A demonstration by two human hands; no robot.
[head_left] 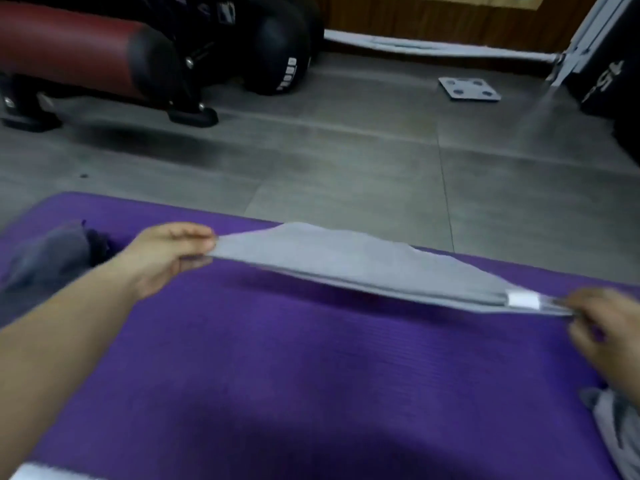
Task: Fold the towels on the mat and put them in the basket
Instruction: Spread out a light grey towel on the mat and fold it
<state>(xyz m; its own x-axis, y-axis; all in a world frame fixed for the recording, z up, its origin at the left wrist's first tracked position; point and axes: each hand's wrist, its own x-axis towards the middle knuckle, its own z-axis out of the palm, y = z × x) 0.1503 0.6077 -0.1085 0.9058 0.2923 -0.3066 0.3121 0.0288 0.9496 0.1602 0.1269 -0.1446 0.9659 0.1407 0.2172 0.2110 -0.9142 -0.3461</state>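
Note:
A light grey towel point(349, 259) is stretched taut just above the purple mat point(277, 358), its far part sagging onto the mat's far edge. My left hand point(166, 258) pinches its left end. My right hand point(602, 327) pinches its right end, beside a white label point(521, 300). A darker grey towel point(52, 254) lies crumpled on the mat at the far left. Another grey towel point(613, 427) lies bunched at the mat's right edge. No basket is in view.
Grey tiled floor point(346, 161) lies beyond the mat. A red and black punching bag point(86, 53) rests on stands at the back left, with black balls point(277, 46) beside it. A flat grey scale point(469, 89) sits on the floor at the back right. A white strip point(45, 472) shows bottom left.

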